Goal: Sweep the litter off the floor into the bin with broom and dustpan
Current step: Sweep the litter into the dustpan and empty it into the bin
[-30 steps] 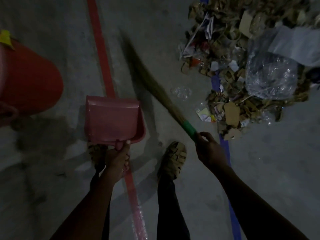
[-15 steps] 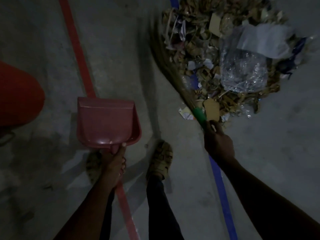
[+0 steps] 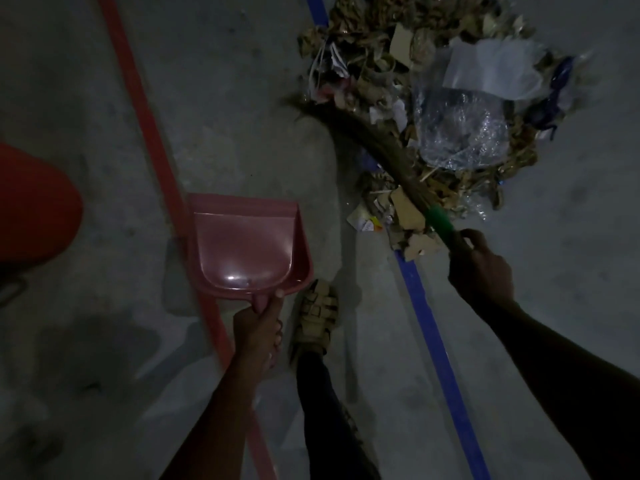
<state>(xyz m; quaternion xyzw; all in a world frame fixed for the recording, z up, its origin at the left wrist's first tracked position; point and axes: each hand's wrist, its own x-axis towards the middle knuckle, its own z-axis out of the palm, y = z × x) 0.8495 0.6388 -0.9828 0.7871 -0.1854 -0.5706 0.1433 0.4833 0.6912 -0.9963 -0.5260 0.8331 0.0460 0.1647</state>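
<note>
A pink dustpan (image 3: pixel 247 247) is sitting empty, mouth facing away, beside a red floor stripe. The broom (image 3: pixel 388 147) — brown bristles, green collar — is lying slantwise across the litter pile (image 3: pixel 433 109) of cardboard scraps, paper and clear plastic. A red bin (image 3: pixel 34 206) is showing at the left edge.

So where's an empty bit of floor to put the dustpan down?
Bare floor lies between the red line and the litter pile, just ahead of the dustpan. It's crowded around the blue line, where the broom lies across the litter.
</note>
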